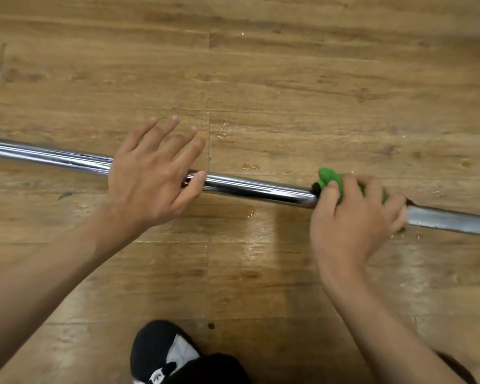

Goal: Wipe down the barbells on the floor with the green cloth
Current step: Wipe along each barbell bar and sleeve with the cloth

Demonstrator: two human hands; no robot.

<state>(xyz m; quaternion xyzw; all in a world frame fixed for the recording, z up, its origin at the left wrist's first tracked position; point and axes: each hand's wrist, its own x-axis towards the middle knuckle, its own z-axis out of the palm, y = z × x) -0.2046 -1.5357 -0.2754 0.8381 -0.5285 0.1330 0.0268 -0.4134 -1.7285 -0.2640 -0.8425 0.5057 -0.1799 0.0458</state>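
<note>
On the wooden floor (261, 79), a chrome barbell (261, 189) is laid slantwise from the left edge to the right edge. The left hand (150, 176) is laid flat across it, its fingers (164, 134) straight and spread. Further right, the green cloth (329, 177) is bunched round the bar and gripped by the curled fingers (348, 189) of the right hand (352, 220). A black-and-white shoe (161, 353) is seen below.
</note>
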